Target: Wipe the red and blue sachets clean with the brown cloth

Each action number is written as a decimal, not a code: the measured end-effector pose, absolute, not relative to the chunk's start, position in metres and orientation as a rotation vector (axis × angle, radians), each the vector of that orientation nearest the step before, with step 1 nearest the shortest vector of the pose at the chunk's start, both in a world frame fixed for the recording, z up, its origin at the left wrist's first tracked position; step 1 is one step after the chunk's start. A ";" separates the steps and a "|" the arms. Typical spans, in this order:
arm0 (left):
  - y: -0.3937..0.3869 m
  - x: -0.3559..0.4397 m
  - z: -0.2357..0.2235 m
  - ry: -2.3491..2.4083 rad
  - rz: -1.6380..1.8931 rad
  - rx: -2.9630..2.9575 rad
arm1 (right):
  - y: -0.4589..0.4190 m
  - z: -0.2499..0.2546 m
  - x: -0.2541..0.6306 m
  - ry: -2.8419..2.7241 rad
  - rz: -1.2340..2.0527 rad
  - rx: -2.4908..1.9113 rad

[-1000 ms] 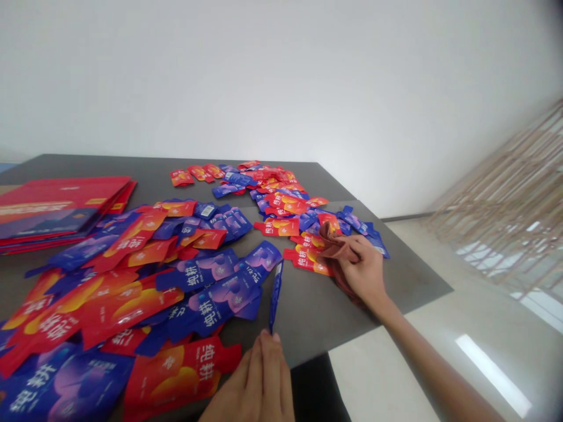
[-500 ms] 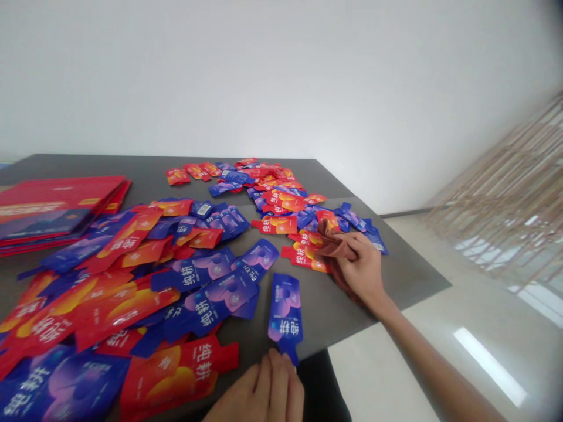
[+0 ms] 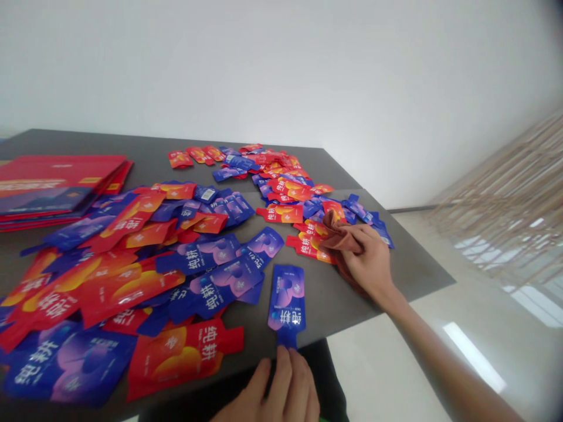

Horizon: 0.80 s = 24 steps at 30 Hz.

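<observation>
The left hand (image 3: 275, 392) touches its fingertips (image 3: 281, 358) to the spout of a blue sachet (image 3: 285, 302); the right hand (image 3: 367, 264) clenches a brown cloth (image 3: 338, 237) beside red sachets (image 3: 308, 247).

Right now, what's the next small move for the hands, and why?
Probably pinch the spout of the blue sachet with the left hand: the hand sits right at that spout, and the sachet lies alone by the table edge. The right hand is busy holding a brown cloth.
</observation>
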<state>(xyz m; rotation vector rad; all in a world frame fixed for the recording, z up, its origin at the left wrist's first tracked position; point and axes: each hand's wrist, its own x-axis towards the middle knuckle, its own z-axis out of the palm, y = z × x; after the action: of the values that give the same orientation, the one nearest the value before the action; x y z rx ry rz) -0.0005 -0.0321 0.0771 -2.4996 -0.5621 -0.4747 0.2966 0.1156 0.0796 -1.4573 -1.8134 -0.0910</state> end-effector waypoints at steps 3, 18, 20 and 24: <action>-0.032 -0.001 0.070 -0.645 -0.454 -2.495 | 0.110 0.086 0.298 -1.800 -0.188 -1.329; -0.034 -0.002 0.047 -0.577 -0.454 -2.377 | 0.037 0.133 0.285 -2.103 -0.287 -1.154; -0.033 0.000 0.049 -0.566 -0.441 -2.367 | 0.037 0.131 0.284 -2.108 -0.245 -1.157; -0.031 0.002 0.052 -0.533 -0.424 -2.366 | 0.040 0.126 0.278 -2.127 -0.094 -1.155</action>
<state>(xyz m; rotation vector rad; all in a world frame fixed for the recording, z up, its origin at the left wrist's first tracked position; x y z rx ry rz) 0.0015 -0.0309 0.0521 -2.3664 -0.5326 -0.4242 0.2783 0.0401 0.1262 -1.1554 -2.1275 -0.0944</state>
